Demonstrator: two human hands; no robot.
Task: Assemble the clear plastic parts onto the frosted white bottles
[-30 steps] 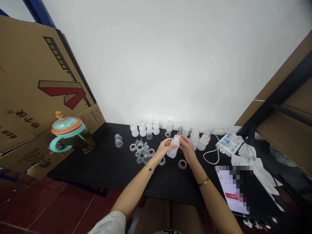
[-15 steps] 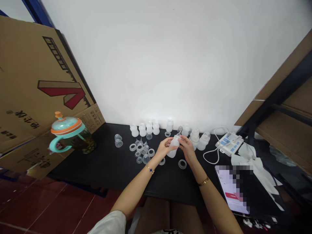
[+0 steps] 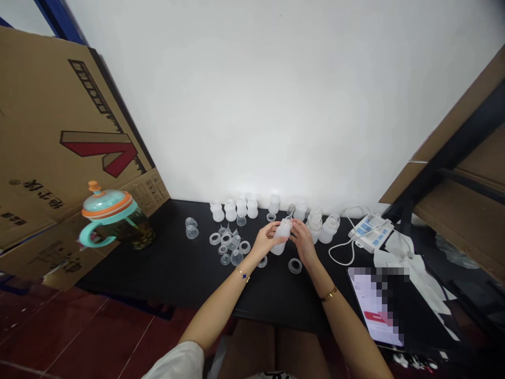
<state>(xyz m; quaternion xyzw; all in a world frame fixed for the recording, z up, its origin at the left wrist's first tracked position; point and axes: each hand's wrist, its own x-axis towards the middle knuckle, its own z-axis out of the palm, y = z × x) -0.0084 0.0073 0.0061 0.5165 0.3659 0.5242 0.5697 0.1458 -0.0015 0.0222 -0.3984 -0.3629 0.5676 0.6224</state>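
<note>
A frosted white baby bottle (image 3: 281,236) leans tilted between my hands, a clear teat (image 3: 289,216) at its top. My left hand (image 3: 268,238) is closed around the bottle's body from the left. At the neck, the fingers of my right hand (image 3: 302,237) are pinched on the bottle's rim from the right. A clear collar ring (image 3: 295,266) lies on the black table just below my right hand. Left of my left hand are loose rings (image 3: 244,247), teats and clear caps (image 3: 236,257). Another ring is partly hidden beneath my left wrist.
Several white bottles (image 3: 231,210) stand along the wall; assembled bottles (image 3: 330,228) are at the right. Two clear caps (image 3: 191,229) lie farther left. A big teal-lidded jug (image 3: 114,218) stands by a cardboard box (image 3: 59,131). A power strip (image 3: 371,231) with white cable and a tablet (image 3: 376,308) lie right.
My right fingers have shifted very slightly at the bottle's neck. The bottle stays in both hands, and the things on the table have not moved.
</note>
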